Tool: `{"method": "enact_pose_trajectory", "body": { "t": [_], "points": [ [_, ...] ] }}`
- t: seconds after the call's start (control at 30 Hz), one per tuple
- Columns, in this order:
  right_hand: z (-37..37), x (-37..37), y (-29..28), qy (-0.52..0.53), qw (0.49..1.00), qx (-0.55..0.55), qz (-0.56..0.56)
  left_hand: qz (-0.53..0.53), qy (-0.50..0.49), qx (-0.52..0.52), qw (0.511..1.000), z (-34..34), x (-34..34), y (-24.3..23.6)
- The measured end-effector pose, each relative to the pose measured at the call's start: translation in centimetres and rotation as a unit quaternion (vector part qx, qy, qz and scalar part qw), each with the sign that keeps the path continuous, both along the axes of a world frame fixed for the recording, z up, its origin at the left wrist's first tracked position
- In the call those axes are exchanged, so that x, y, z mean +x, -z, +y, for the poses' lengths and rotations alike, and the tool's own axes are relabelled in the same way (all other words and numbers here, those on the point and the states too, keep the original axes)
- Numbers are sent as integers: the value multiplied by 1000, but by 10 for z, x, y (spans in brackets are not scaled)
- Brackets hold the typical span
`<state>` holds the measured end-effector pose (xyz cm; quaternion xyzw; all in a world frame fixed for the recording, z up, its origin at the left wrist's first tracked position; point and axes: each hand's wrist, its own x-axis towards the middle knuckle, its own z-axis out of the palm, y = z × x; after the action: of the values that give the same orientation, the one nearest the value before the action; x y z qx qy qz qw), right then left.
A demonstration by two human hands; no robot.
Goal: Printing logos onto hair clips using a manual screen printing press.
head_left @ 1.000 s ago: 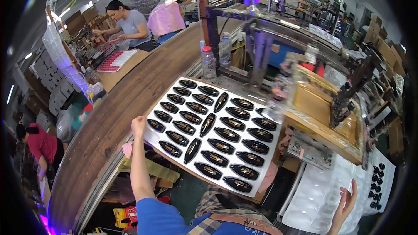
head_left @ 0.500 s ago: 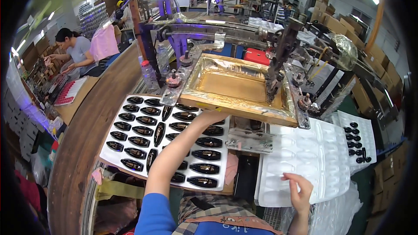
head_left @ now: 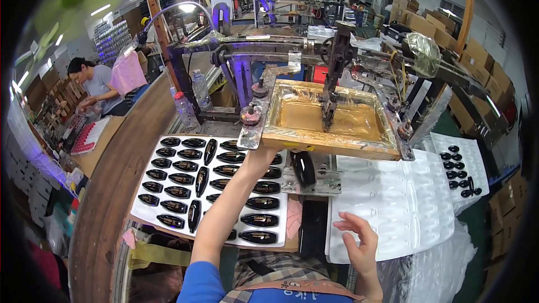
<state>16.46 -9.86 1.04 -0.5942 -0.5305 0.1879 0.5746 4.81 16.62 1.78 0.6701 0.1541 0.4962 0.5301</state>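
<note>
The left hand [head_left: 259, 156] reaches far forward under the near-left corner of the printing frame [head_left: 331, 116], its fingers hidden beneath the frame's edge, so whether they grip anything cannot be told. Just right of it, one black oval piece [head_left: 303, 167] sits on the metal holder [head_left: 311, 177] below the frame. The right hand [head_left: 359, 244] hovers open, fingers spread, over the near edge of the empty white moulded tray [head_left: 393, 202], holding nothing. To the left lies the white tray of black pieces [head_left: 208, 185], filled in neat rows. To do this step well, the person would likely keep the left wrist low and clear of the frame's underside, which looks wet with gold ink, and handle the piece by its edges so no printed face is smudged. The open right hand seems well placed to steady the empty tray. A co-worker [head_left: 95, 87] sits well apart at far left.
</note>
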Motion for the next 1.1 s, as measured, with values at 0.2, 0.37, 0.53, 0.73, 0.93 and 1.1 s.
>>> {"method": "enact_pose_trajectory", "body": {
  "t": [0.2,0.37,0.53,0.73,0.93,1.1],
  "points": [
    [30,-40,19,-128,976,7,177,78,101,-201,971,-58,-59,-16],
    [28,-66,28,-126,972,20,197,70,79,-173,979,-80,-84,-13],
    [23,-75,27,-143,978,-7,154,46,41,-157,986,-93,-99,-6],
    [25,-92,22,-182,967,-21,177,21,-4,-151,988,-103,-120,3],
    [38,-110,24,-204,957,-74,195,32,-59,-174,983,-100,-147,17],
    [57,-129,38,-234,950,-122,167,67,-103,-176,977,-93,-181,34]
  ]
}}
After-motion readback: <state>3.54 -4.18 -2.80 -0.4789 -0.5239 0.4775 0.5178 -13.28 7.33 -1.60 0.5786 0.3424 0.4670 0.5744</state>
